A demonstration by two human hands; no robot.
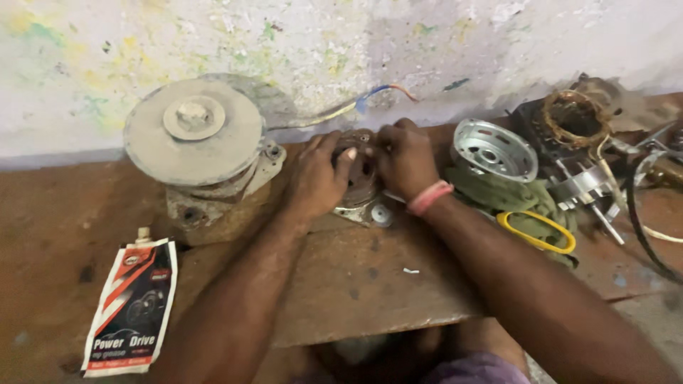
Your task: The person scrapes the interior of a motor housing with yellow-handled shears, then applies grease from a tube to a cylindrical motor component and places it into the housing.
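Both hands met on a small round motor housing (359,178) that stood on the brown counter (356,284) close to the paint-flecked wall (341,35); the left hand (318,178) gripped its left side, thumb laid over the top edge; the right hand (405,158), a pink band (430,198) on its wrist, was curled over the upper right of the housing with fingertips pressed on it; a small silver disc (381,214) lay at the housing's foot, just beside the right wrist; to the left stood a larger dusty motor (203,153) with a broad round top plate, and coloured wires (341,108) ran from behind it along the wall; a red, white and black grease pouch (131,306) lay flat near the counter's left front, well apart from the hands; to the right, a bright perforated metal end cover (495,148) rested on a green cloth (512,195), with a yellow ring (535,232) lying on the cloth's near side; farther right sat a copper-wound stator (575,117) among dark, tangled metal parts and a black cable (644,227).
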